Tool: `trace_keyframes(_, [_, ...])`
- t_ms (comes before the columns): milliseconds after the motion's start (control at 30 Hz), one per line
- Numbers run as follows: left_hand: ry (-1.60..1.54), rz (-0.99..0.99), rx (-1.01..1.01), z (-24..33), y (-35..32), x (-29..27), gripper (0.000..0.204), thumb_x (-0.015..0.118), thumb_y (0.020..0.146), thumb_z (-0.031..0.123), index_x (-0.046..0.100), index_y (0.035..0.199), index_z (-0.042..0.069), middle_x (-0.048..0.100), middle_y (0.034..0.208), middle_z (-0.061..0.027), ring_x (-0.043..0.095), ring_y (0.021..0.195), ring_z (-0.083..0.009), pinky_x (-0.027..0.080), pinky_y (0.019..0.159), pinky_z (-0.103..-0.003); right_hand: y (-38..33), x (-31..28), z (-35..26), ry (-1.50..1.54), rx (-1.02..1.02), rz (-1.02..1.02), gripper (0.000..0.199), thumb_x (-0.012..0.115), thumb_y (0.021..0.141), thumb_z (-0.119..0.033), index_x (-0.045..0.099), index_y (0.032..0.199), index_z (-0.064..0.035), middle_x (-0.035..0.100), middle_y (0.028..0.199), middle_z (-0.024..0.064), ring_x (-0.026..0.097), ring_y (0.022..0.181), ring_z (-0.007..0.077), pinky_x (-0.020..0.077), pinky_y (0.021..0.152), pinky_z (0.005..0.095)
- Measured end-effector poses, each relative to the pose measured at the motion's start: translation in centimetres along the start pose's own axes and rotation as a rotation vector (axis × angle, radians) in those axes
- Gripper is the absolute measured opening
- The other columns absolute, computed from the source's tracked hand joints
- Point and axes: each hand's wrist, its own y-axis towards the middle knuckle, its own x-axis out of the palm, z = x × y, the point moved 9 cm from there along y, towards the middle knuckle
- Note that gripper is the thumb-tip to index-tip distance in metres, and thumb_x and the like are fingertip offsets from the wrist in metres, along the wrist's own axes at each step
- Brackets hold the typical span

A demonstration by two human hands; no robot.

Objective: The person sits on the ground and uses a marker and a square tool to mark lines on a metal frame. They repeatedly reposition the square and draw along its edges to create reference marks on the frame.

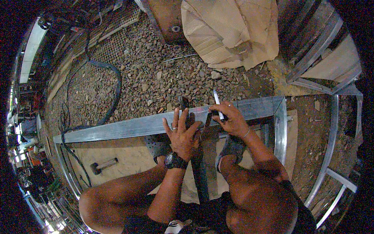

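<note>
My left hand [182, 134], wearing a ring and a dark wristwatch, lies with fingers spread over a silvery metal beam [117, 130]. Beneath its fingers a dark object [183, 102] juts past the beam's far edge; its kind is mostly hidden. In my right hand [230, 120] a white marker [217, 99] is held between closed fingers, its slim end pointing away from me. Close by the right fingertips, a narrow dark strip [207, 117] crosses the beam; I cannot tell whether the fingers touch it. The beam forms the far side of a rectangular metal frame [280, 132].
A hammer [103, 166] lies inside the frame at left. Beyond the beam are gravel [148, 78], a thin rod [180, 58] and brown cardboard [233, 31]. A dark cable [118, 85] loops over the frame's left end. More metal framing [331, 144] stands at right.
</note>
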Motion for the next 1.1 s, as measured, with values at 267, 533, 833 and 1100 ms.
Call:
trace_keyframes(267, [-0.030, 0.018, 0.013, -0.23, 0.04, 0.18, 0.035, 0.083, 0.077, 0.018, 0.077, 0.111, 0.024, 0.047, 0.163, -0.0109, 0.030, 0.159, -0.0387, 0.004, 0.127, -0.071, -0.27, 0.09, 0.03, -0.018, -0.010, 0.019, 0.040, 0.082, 0.088, -0.009, 0.070, 0.126, -0.0127, 0.072, 0.112, 0.0120, 0.065, 0.104, 0.0374, 0.0531, 0.091, 0.0458])
trace_keyframes(533, [-0.034, -0.032, -0.003, -0.14, 0.10, 0.48, 0.038, 0.083, 0.074, 0.015, 0.077, 0.111, 0.022, 0.047, 0.163, -0.0122, 0.028, 0.160, -0.0384, 0.003, 0.128, -0.070, -0.19, -0.10, -0.51, -0.034, -0.057, 0.050, 0.048, 0.084, 0.083, -0.004, 0.069, 0.128, -0.0125, 0.074, 0.115, 0.0105, 0.066, 0.103, 0.0367, 0.0530, 0.092, 0.0459])
trace_keyframes(833, [-0.035, -0.033, -0.003, -0.44, -0.05, 0.73, 0.042, 0.085, 0.076, 0.019, 0.077, 0.116, 0.020, 0.044, 0.165, -0.0143, 0.028, 0.160, -0.0386, 0.005, 0.128, -0.070, -0.27, -0.06, -0.69, -0.069, -0.050, 0.053, 0.047, 0.084, 0.085, -0.008, 0.068, 0.128, -0.0113, 0.073, 0.117, 0.0114, 0.065, 0.106, 0.0370, 0.0519, 0.094, 0.0468])
trace_keyframes(1100, [-0.053, -0.060, -0.013, -0.34, 0.03, 0.64, 0.044, 0.086, 0.077, 0.020, 0.076, 0.120, 0.019, 0.043, 0.165, -0.0149, 0.028, 0.160, -0.0390, 0.008, 0.128, -0.069, -0.23, 0.06, -0.61, -0.049, -0.023, 0.023, 0.050, 0.085, 0.086, -0.013, 0.067, 0.132, -0.0120, 0.072, 0.122, 0.0125, 0.065, 0.111, 0.0376, 0.0522, 0.098, 0.0475])
